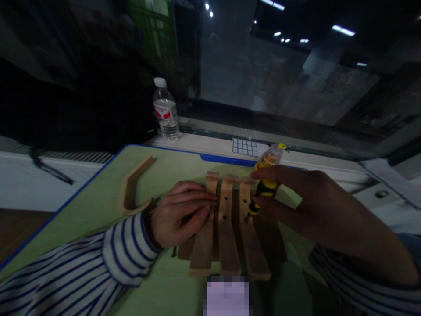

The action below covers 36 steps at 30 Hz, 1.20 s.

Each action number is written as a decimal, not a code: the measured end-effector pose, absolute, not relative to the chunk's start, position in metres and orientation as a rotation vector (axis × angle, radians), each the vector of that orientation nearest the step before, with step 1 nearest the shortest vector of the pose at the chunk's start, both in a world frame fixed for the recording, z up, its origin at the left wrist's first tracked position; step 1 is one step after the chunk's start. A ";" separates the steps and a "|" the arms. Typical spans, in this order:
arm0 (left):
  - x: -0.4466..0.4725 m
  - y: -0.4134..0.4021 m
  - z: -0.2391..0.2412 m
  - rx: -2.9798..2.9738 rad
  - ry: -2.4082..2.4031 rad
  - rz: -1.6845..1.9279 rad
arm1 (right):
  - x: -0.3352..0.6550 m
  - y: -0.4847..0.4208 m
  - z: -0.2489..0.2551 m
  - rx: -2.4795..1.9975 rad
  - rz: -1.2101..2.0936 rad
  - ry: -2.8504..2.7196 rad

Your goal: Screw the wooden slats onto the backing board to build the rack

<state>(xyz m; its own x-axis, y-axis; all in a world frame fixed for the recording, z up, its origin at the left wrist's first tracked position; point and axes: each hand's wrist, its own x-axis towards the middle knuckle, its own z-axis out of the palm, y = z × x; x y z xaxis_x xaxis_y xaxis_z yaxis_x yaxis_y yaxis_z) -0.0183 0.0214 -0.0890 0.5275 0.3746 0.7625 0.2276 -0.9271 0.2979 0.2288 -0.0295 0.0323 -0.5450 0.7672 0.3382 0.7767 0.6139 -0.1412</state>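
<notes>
Three curved wooden slats lie side by side on the table, with dark screw holes along them. My right hand grips a black-and-yellow screwdriver, fingers wrapped about its handle. Its tip points down at a screw hole in the rightmost slat; whether it sits in a screw is too small to tell. My left hand rests on the leftmost slat, fingers stretched out and pressing against it. Beneath the slats a darker wooden board shows in the gaps, mostly hidden.
A bent wooden piece lies at the table's left. Along the back, on the sill, stand a water bottle and a sheet with a blue grid. A clear container with yellow parts sits behind my right hand. The table has a blue edge.
</notes>
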 end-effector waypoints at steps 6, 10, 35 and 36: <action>-0.018 0.022 -0.090 2.614 0.515 1.355 | 0.230 -0.028 0.030 -1.243 -0.061 -2.459; -0.019 0.023 -0.092 2.615 0.498 1.343 | 0.229 -0.027 0.031 -1.240 -0.043 -2.464; -0.022 0.027 -0.098 2.626 0.490 1.237 | 0.233 -0.031 0.037 -1.307 0.118 -2.489; -0.022 0.027 -0.099 2.621 0.488 1.248 | 0.233 -0.031 0.037 -1.300 0.125 -2.490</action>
